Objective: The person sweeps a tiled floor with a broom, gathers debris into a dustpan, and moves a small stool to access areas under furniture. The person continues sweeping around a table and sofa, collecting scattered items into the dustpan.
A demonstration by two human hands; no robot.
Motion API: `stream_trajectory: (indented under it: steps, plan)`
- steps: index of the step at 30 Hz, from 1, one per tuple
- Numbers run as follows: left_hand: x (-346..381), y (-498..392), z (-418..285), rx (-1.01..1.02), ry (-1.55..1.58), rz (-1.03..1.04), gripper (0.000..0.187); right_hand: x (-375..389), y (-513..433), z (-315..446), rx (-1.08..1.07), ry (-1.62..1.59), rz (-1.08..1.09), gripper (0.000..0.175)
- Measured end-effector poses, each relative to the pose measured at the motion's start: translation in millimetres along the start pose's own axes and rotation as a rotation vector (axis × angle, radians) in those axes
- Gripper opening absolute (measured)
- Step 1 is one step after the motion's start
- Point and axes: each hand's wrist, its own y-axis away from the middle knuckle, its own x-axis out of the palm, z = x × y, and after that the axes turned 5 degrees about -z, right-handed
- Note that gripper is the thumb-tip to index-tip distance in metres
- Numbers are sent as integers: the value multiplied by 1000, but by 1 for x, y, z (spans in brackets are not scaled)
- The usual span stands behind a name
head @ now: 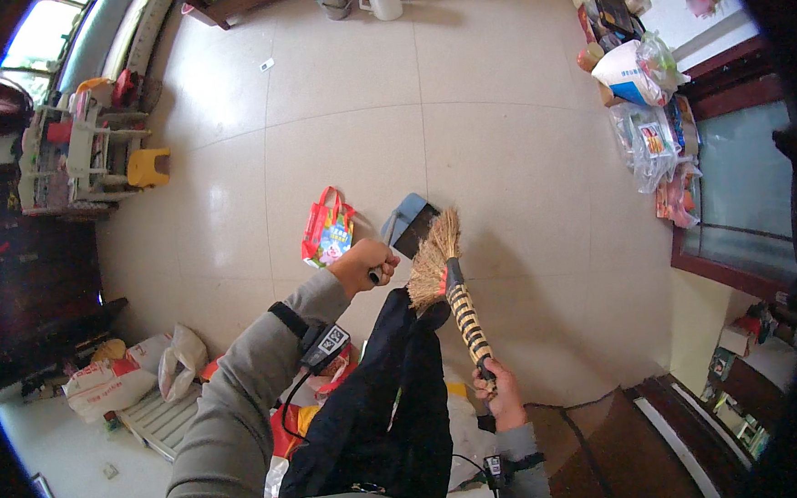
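My left hand [366,263] is closed around the grey handle of a long-handled dustpan [409,215]. The dustpan's blue-grey hood and dark opening show just beyond my fist. A short straw broom [466,313], bound with black and tan bands, is gripped near its handle's end by my right hand [502,392]. Its fanned bristles [434,257] reach to the dustpan's mouth and overlap its right edge in view. Whether the bristles touch the floor or the pan, I cannot tell. A red printed carrier bag [329,229] stands on the tiles left of the dustpan.
A small white piece [267,64] lies on the tiled floor [344,143]. Metal kettle [333,1] and white jug [383,2] stand at the far side. A yellow stool [148,168] is beside a shelf rack at left. Plastic bags [644,139] line the right wall. Sacks [122,375] lie at lower left.
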Motion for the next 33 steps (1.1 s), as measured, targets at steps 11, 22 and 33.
stream_trajectory:
  steps: [11, 22, 33]
  plan:
    - [-2, -7, -6, -23, -55, 3, 11, 71, 3, -20, -91, -141, 39, 19]
    - [7, 2, -10, -30, -23, -29, 8, 77, 0, -41, 26, -266, 92, 18]
    - [-3, -6, -6, -40, -59, 44, 8, 82, -30, -62, 99, -109, 179, 25]
